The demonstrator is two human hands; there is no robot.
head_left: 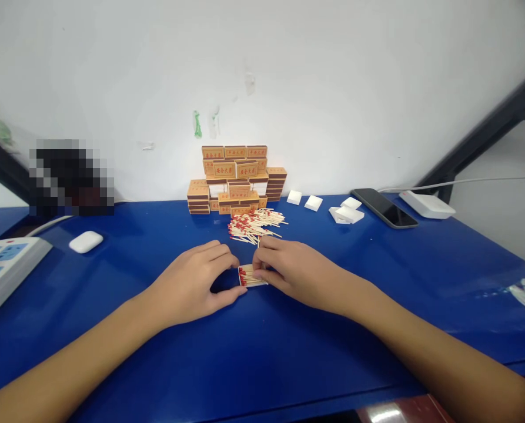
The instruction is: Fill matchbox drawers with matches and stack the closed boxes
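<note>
A small white matchbox tray lies on the blue table, filled with red-tipped matches whose heads point left. My left hand steadies the tray's left end, thumb at the near corner and fingertip at the far one. Over the tray's right half, my right hand has its thumb and forefinger closed at the matches; its fingers partly hide what they pinch. Just beyond the hands spreads a loose pile of matches. Behind that pile, many orange-brown matchboxes are stacked against the wall.
White empty-looking trays lie right of the stack, beside a dark phone and a white device with a cable. On the left are a white earbud case and a power strip. Black metal struts rise at both sides.
</note>
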